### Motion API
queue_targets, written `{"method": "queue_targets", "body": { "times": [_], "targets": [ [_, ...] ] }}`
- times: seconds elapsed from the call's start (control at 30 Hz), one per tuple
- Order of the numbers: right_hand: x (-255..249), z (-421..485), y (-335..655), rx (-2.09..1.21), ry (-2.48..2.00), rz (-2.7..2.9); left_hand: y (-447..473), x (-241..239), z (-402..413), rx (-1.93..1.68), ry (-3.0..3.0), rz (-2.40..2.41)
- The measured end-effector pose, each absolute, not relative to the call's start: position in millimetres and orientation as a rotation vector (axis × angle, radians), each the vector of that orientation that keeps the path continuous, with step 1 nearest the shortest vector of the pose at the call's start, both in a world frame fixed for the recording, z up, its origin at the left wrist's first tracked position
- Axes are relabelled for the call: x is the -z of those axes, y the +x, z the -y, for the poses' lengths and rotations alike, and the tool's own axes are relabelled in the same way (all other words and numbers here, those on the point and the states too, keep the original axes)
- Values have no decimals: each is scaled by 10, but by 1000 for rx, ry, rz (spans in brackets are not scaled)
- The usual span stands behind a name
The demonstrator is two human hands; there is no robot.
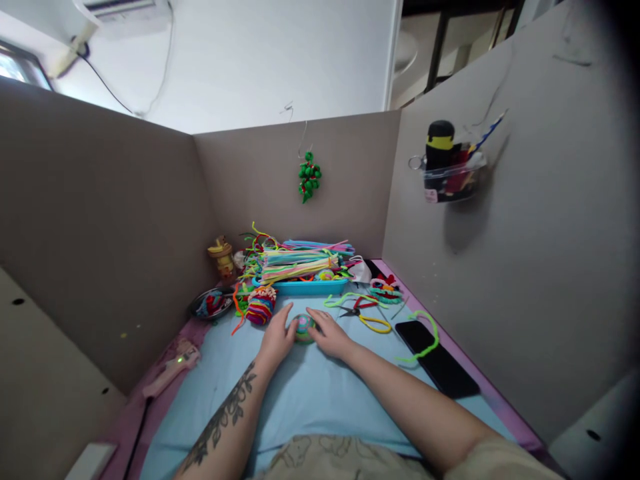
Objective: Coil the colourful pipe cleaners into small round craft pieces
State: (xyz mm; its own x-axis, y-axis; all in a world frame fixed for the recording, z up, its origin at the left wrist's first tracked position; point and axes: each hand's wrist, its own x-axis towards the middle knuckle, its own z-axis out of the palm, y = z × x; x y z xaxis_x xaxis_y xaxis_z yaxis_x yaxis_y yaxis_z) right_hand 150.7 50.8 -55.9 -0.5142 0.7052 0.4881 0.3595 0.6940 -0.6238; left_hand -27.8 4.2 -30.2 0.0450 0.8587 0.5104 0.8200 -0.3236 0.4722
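Note:
A small round piece [304,329], green at the rim with pink and blue in the middle, sits low over the blue cloth between my two hands. It looks like coiled pipe cleaner, though the detail is too small to be sure. My left hand [279,333] holds its left side, thumb against the edge and fingers pointing forward. On the right side, my right hand [329,333] grips it with the fingertips at the rim. Just beyond my left hand stands a striped multicoloured pipe cleaner bundle [261,307].
A blue tray [310,287] heaped with pipe cleaners [300,263] stands at the back. Pliers with yellow handles [375,325] and a black phone [437,360] lie right. A pink glue gun [173,368] and metal bowl [213,303] are left. Grey partitions [345,173] enclose the table.

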Motion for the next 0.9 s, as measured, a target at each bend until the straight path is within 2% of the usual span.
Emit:
{"method": "queue_targets", "body": {
  "times": [0.23, 0.7, 0.9],
  "targets": [
    [581, -544, 1508, -652, -835, 1950, -157, 325, -118, -1035, 2343, -1507],
    [447, -426, 1548, -565, -760, 1982, -218, 366, -86, -948, 2265, -1457],
    [204, -478, 1540, -569, -885, 1754, -190, 300, -86, -871, 2306, -1449]
  ]
}}
